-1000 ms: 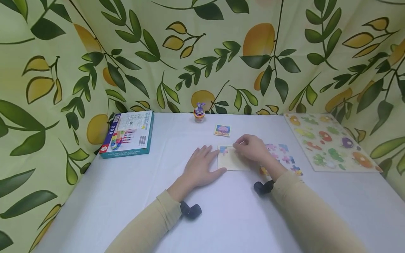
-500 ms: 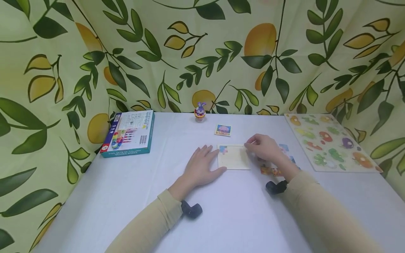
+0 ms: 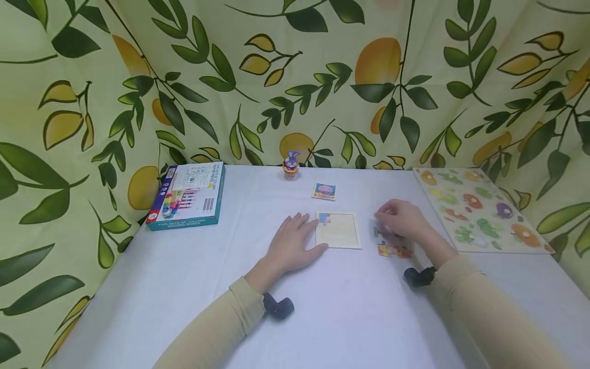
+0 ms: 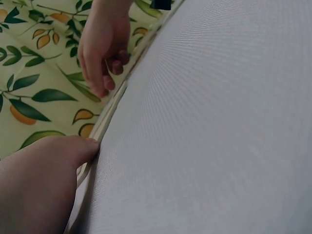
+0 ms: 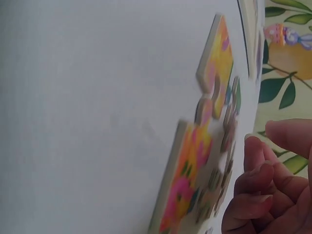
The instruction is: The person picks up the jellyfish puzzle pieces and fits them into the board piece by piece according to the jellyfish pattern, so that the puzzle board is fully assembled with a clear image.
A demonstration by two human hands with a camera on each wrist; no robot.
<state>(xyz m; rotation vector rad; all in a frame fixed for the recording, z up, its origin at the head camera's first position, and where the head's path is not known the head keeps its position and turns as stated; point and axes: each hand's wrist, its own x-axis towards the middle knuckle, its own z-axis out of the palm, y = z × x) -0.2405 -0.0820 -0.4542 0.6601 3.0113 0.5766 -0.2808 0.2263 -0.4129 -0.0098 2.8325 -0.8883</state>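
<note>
My left hand (image 3: pixel 291 245) lies flat with fingers spread, touching the left side of a shallow cream puzzle tray (image 3: pixel 341 233). In the left wrist view its thumb (image 4: pixel 80 151) presses the tray's edge. One blue-and-pink puzzle piece (image 3: pixel 324 219) sits in the tray's upper left corner. To the right of the tray, my right hand (image 3: pixel 403 221) hovers over a group of loose puzzle pieces (image 3: pixel 394 251), hiding part of them. Its fingers are loosely bent, and the right wrist view shows nothing between thumb and index finger. Yellow and pink pieces (image 5: pixel 183 180) lie beneath it there.
Behind the tray lies a small picture card (image 3: pixel 324 191), with a purple rabbit figurine (image 3: pixel 291 164) farther back. A teal-edged toy box (image 3: pixel 186 197) stands at the left. A vegetable puzzle board (image 3: pixel 484 210) lies at the right. Patterned cloth hangs behind the white table.
My right hand has moved right, from over the tray to over the loose pieces. My left hand has stayed in place; the corner piece remains in the tray.
</note>
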